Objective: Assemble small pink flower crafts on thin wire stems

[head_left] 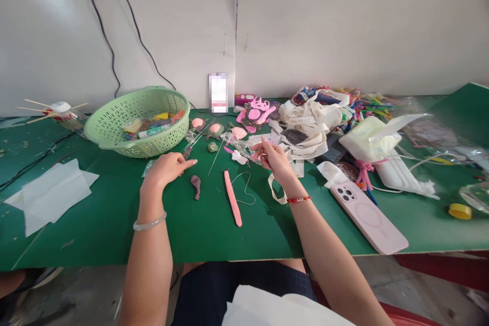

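My left hand point(168, 169) rests low over the green table, thumb stretched out and apart from the curled fingers, with nothing visible in it. Just beyond it lie thin metal needles point(198, 135) and a small grey piece with a pink spot point(187, 153). My right hand point(272, 157) is raised near a crumpled white tissue point(240, 157), its fingers bent together; whatever they hold is too small to make out. Between my hands are a curled grey-purple lump point(196, 186), a long pink strip point(233, 198) and a loop of thin thread point(250, 193).
A green plastic basket point(137, 150) with coloured bits stands at the back left, near stacked white paper point(53, 193). Pink-and-grey pieces point(215, 131), a pile of white ribbon point(309, 122), a tissue pack point(369, 137) and a pink phone point(369, 216) occupy the middle and right.
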Demonstrator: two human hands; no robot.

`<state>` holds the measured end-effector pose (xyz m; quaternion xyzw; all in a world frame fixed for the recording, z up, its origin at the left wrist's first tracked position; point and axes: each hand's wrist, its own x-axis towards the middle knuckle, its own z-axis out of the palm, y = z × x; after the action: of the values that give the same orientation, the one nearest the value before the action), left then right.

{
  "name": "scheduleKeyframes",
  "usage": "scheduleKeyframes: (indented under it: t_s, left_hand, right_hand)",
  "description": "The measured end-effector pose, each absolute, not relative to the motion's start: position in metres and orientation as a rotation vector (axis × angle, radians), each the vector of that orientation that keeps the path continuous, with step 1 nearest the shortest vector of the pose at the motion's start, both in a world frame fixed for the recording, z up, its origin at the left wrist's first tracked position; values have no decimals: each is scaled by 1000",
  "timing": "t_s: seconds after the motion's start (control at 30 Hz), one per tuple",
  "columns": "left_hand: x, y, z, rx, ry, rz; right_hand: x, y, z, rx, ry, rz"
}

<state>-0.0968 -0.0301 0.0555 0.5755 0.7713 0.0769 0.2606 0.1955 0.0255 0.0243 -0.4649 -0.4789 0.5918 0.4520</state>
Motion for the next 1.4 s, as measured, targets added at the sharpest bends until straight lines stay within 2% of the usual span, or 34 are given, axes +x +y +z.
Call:
scheduleKeyframes:
  t_s: [0.13,0.27,0.6,0.93,1.07,1.23,1.4]
  left_hand:
    - [-97,-27,47,1507,1792,125]
    - [-90,-24,45,1629,1711,226]
    - [-84,-15,38,1563,1638,986]
    - [-73,-6,30,1396,1660,1389]
    - [-74,-9,36,1351,1898,1352]
    - [-81,-10,36,1814,2133,1175]
    - [-73,-4,19,1952,2120,856]
  right_hand:
    - [195,26,22,-1143,-1195,1455]
    - [194,25,22,-1152,-1198,1459]
    - [193,24,23,-1146,-1185,1476]
    - [190,27,18,-1128,-1208,1446]
    - [191,28,15,-1111,-1231,1423]
    - [192,29,14,-1115,-1249,1414]
    - [192,28,14,-1107,-1264,1407]
